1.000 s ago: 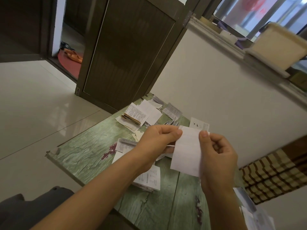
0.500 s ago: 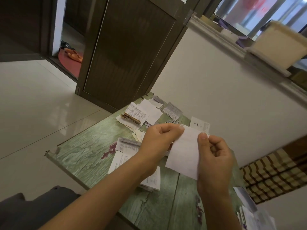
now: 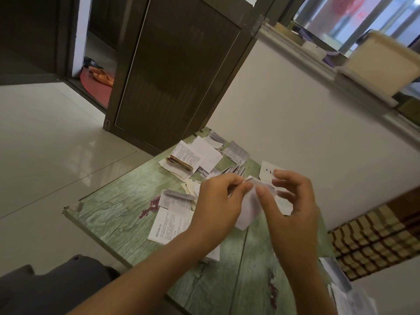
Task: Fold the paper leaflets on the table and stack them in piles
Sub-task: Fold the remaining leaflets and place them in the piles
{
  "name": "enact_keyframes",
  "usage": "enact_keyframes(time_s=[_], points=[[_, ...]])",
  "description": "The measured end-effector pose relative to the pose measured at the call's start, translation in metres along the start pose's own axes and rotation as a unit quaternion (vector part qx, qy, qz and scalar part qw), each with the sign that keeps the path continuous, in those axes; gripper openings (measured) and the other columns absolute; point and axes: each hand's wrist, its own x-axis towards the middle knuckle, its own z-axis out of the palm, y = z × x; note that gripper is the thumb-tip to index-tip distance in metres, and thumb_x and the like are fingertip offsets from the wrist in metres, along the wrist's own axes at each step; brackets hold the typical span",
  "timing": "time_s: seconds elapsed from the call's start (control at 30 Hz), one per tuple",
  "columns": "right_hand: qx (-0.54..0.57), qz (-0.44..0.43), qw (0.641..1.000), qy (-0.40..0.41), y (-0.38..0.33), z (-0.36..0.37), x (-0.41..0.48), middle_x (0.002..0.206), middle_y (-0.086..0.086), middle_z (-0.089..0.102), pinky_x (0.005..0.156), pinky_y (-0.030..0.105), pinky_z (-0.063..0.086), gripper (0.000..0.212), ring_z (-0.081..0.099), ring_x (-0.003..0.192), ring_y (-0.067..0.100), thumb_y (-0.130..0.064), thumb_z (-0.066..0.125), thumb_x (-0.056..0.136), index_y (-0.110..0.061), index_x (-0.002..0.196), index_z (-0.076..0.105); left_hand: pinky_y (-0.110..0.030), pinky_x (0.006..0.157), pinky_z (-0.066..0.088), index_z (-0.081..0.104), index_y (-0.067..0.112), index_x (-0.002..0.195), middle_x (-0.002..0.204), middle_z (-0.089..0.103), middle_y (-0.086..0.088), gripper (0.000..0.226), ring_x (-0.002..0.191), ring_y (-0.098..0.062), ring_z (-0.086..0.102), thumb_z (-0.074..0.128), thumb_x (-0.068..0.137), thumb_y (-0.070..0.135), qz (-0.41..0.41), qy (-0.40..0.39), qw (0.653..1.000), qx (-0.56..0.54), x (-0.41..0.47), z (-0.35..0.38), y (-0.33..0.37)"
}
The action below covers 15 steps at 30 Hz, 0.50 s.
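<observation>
Two hands: the left hand (image 3: 218,201) and the right hand (image 3: 293,208) are close together above the table (image 3: 118,214), both on one leaflet (image 3: 247,211).
Left hand: it pinches the upper edge of the leaflet between thumb and forefinger.
Right hand: the thumb lies on the front of the leaflet and the other fingers are curled behind it.
Leaflet: white and partly bent, it is held in the air over the middle of the table, with its lower corner pointing down.
Table: the surface is green with a wood-grain pattern and carries dark red stains (image 3: 150,206); the near left corner looks worn.
Far pile: many folded leaflets (image 3: 184,159) lie in a loose heap at the far end of the table; some are printed, some plain.
Near sheets: several printed sheets (image 3: 169,226) lie flat just beside the left wrist.
Floor: pale glossy tiles (image 3: 45,155) are to the left of the table.
Door: a dark brown door panel (image 3: 177,71) stands behind the far end of the table.
Doorway: orange slippers (image 3: 102,76) rest on a red mat (image 3: 97,90).
Wall: a plain white wall (image 3: 295,114) runs along the right side of the table.
Window sill: a cream box (image 3: 381,64) stands on the window sill (image 3: 295,48) above the wall.
Right edge: a brown and cream woven cover (image 3: 375,242) is low beside the wall.
</observation>
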Motion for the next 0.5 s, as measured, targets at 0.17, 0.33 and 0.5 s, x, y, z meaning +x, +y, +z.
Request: enact_keyframes(time_s=[0.17, 0.33, 0.5], points=[[-0.080, -0.087, 0.991, -0.061, 0.008, -0.002, 0.006, 0.095, -0.016, 0.056, 0.082, 0.004, 0.036, 0.017, 0.051, 0.095, -0.001, -0.033, 0.060, 0.082, -0.042, 0.092, 0.049, -0.021, 0.068, 0.051, 0.070, 0.009, 0.087, 0.074, 0.060, 0.010, 0.013, 0.075, -0.005, 0.060, 0.058, 0.091, 0.015, 0.087, 0.000, 0.994, 0.070, -0.002, 0.001, -0.007], [-0.055, -0.071, 0.994, -0.066, 0.012, -0.005, 0.005, 0.089, -0.017, 0.057, 0.077, 0.002, 0.037, 0.008, 0.053, 0.089, -0.003, -0.040, 0.053, 0.080, -0.041, 0.088, 0.051, -0.034, 0.071, 0.053, 0.070, 0.007, 0.090, 0.083, 0.068, -0.003, 0.016, 0.078, -0.012, 0.061, 0.056, 0.093, 0.015, 0.108, -0.016, 0.990, 0.091, -0.003, 0.002, -0.010], [-0.045, -0.063, 0.994, -0.078, 0.012, -0.007, 0.003, 0.085, -0.014, 0.059, 0.073, 0.007, 0.042, 0.006, 0.055, 0.084, 0.001, -0.040, 0.054, 0.079, -0.036, 0.084, 0.054, -0.033, 0.071, 0.053, 0.071, 0.009, 0.091, 0.084, 0.068, -0.002, 0.016, 0.078, -0.010, 0.060, 0.057, 0.092, 0.017, 0.109, -0.032, 0.990, 0.089, -0.003, 0.002, -0.010]])
